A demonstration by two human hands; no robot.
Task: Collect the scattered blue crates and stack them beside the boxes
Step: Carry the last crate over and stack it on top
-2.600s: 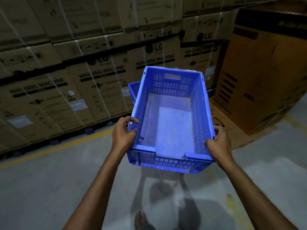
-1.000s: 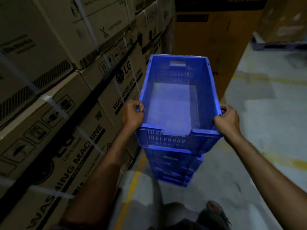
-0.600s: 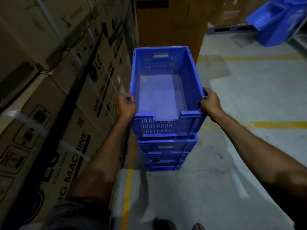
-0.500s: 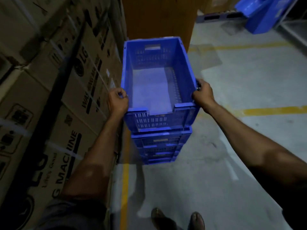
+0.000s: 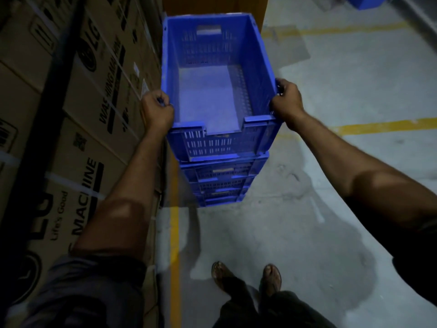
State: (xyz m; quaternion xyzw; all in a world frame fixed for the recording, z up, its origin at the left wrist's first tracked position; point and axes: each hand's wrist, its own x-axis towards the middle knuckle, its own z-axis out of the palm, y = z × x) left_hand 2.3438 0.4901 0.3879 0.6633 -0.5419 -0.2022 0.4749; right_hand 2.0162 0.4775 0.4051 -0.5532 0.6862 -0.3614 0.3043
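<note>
I hold an empty blue crate [image 5: 208, 100] with slotted walls by its long rims. My left hand [image 5: 157, 111] grips the left rim and my right hand [image 5: 286, 101] grips the right rim, both near the crate's near end. Directly beneath it stands a stack of blue crates [image 5: 220, 183] on the floor. The held crate's bottom sits at the top of that stack; whether it rests fully on it I cannot tell. The stack stands right beside the wall of washing machine boxes [image 5: 78, 110].
A tall brown carton [image 5: 212, 4] stands behind the stack. A yellow floor line [image 5: 175, 233] runs along the boxes, another crosses at the right [image 5: 383, 125]. More blue crates [image 5: 364, 2] show at the top right. My sandalled feet [image 5: 246, 278] stand on grey concrete.
I have walked up to the stack beside the boxes and lowered the held crate onto its top. Both hands keep their grip on the rims.
</note>
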